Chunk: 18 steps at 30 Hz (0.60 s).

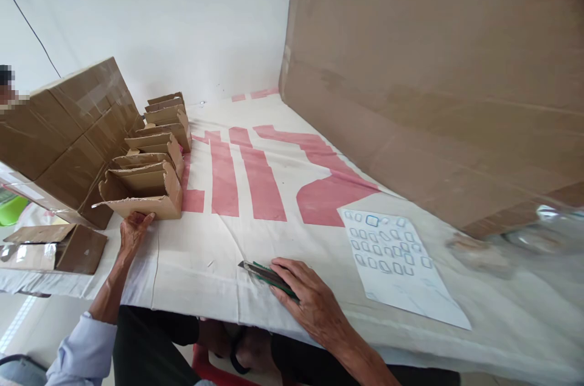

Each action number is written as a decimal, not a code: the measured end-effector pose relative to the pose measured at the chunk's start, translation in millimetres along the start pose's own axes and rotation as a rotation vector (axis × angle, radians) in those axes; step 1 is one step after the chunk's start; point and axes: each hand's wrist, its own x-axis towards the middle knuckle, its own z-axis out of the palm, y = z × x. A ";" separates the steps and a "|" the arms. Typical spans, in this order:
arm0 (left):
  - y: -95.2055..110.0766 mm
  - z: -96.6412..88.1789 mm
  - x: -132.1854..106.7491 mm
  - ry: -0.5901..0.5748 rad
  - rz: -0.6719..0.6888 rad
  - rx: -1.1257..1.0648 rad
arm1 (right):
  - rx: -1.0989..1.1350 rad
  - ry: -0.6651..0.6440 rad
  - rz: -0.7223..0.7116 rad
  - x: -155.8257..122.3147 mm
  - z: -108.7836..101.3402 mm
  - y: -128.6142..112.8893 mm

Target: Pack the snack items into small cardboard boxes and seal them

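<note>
Covering the table, a white cloth with red lettering (255, 185) meets a white wall. Left hand (132, 231) touches the nearest small brown cardboard box (143, 191), fingers loose; right hand (310, 298) grips a green utility knife (262, 273). Large cardboard sheet (433, 87) leans right, beside a printed paper sheet (396, 267).

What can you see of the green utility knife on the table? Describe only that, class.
The utility knife is slim, with a green body and a grey metal front end. It lies flat on the white cloth near the table's front edge, pointing left and away. The right hand rests on its rear part, fingers covering it, so the back is hidden. Whether the blade is out cannot be told.
</note>
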 end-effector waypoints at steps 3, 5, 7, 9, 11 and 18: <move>-1.1 1.4 2.7 -0.005 0.006 -0.004 | 0.007 0.001 0.002 -2.0 1.6 1.4; -1.6 3.3 4.8 -0.013 0.007 -0.011 | 0.003 -0.003 0.004 -3.9 3.4 2.7; -2.0 5.9 7.4 -0.021 0.004 -0.017 | -0.008 -0.005 0.006 -5.9 5.1 4.0; -2.3 8.5 10.8 -0.026 0.001 -0.023 | -0.014 -0.003 0.007 -7.4 6.3 4.8; -2.5 11.0 15.8 -0.030 -0.003 -0.025 | -0.007 0.000 0.007 -8.1 6.5 4.9; -1.8 25.2 47.9 -0.029 -0.019 -0.033 | -0.009 0.008 -0.010 -5.3 3.2 2.8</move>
